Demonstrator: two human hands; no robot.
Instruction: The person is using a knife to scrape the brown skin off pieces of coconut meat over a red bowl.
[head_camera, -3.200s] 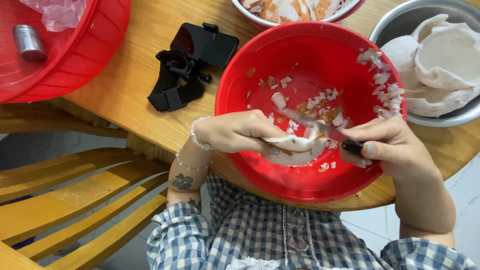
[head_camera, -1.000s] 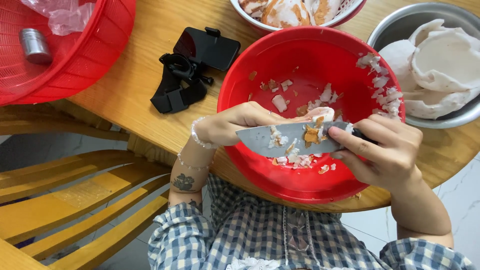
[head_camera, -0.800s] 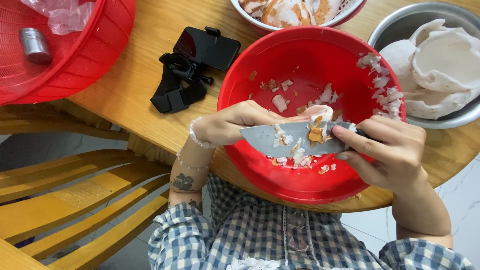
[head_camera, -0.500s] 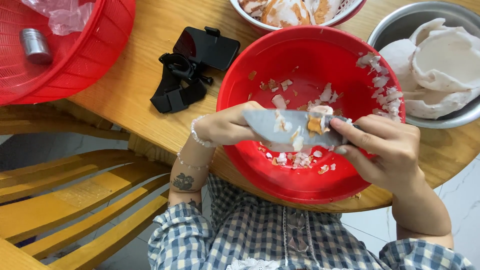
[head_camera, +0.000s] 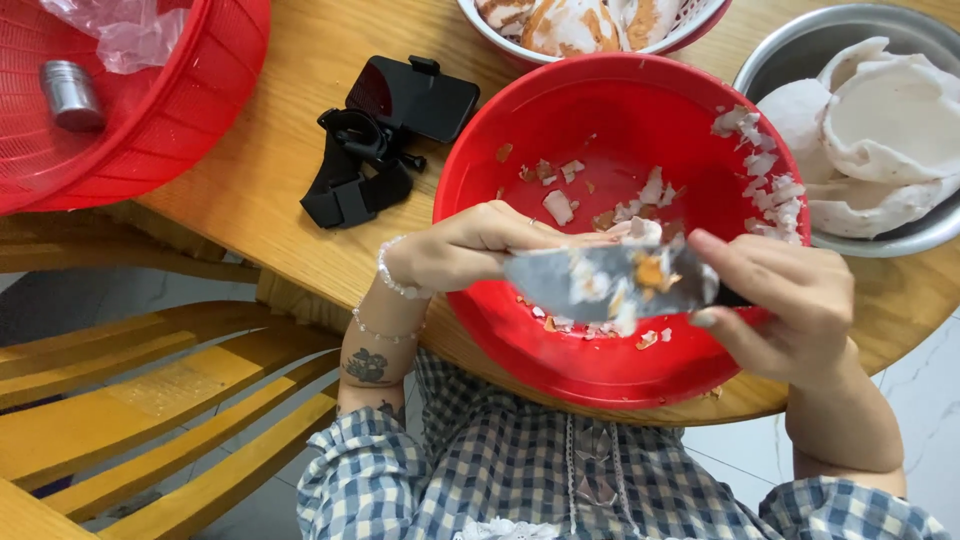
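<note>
While my right hand (head_camera: 790, 300) is clenched round the handle of the knife (head_camera: 610, 282), the broad grey blade runs out flat from it toward my left hand (head_camera: 470, 245), so its long axis lies straight across between the two, side to side in front of my chest. My left hand is curled at the blade's far tip, fingers bent in; a small pale piece (head_camera: 640, 232) shows just above the blade between the hands, and I judge the left fingers pinch it, though the blade hides the grip and I cannot tell for sure. White and orange scraps cling to the blade's face. My right hand is the one that carries the knife, while the left is nearer the tip and the piece. Both hands hang just above the red bowl (head_camera: 500, 130), whose floor beneath them is strewn with peelings (head_camera: 760, 175), thickest on the side beyond my right hand. Past my left hand, well apart on the wooden table (head_camera: 270, 150), lies a black phone mount (head_camera: 385, 140), and farther out on that side a red basket (head_camera: 190, 110) with a small metal cylinder (head_camera: 70, 95) in it. Beyond my right hand a steel bowl (head_camera: 790, 60) holds white peeled shells (head_camera: 890, 130), and straight ahead a white-rimmed basket (head_camera: 500, 25) holds browner unpeeled pieces.
</note>
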